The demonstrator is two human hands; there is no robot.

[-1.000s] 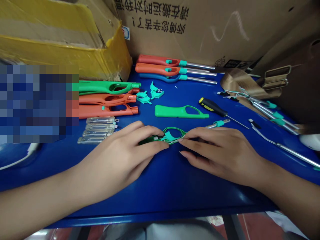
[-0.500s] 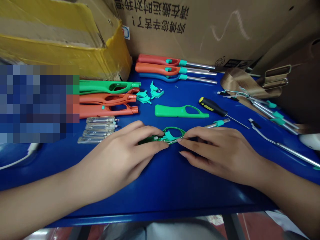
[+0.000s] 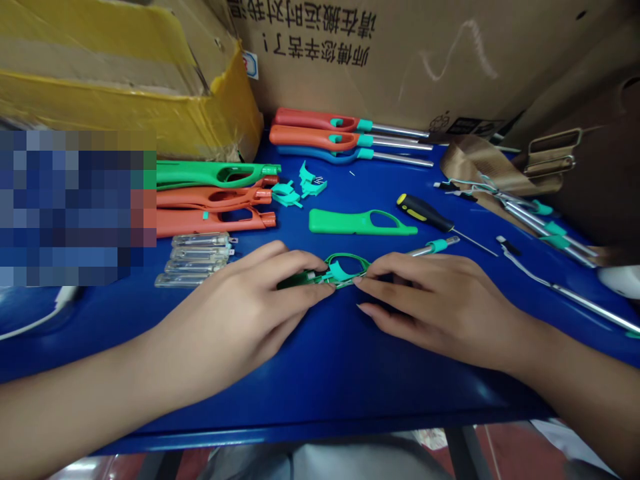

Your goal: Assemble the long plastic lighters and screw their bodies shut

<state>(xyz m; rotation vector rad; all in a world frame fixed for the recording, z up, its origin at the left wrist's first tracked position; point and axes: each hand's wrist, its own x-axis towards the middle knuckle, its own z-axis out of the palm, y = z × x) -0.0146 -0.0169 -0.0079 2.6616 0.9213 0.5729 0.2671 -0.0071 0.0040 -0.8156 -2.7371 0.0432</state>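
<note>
Between my hands lies a green lighter half-shell [image 3: 354, 257] with its inside facing up. A turquoise trigger [image 3: 340, 271] sits in it by the finger opening. My left hand [image 3: 260, 297] is closed around the shell's handle end, thumb and index finger near the trigger. My right hand [image 3: 430, 300] pinches the nozzle end, where thin wires run along the edge. A metal lighter tube [image 3: 423, 251] with a turquoise collar sticks out beyond the right fingers. Behind my hands rests the matching green cover half [image 3: 340, 223]. The palms hide part of the shell.
A screwdriver [image 3: 425, 213] lies behind my right hand. Clear fuel tanks [image 3: 193, 257], orange shells [image 3: 200, 197] and loose turquoise triggers [image 3: 313, 181] are to the left and back. Finished-looking lighters [image 3: 320, 138] lie before a cardboard box [image 3: 410, 60]. Wired metal tubes [image 3: 545, 223] are at right.
Both hands keep their hold on the green half-shell. The left thumb has shifted very slightly left; otherwise hardly anything differs.
</note>
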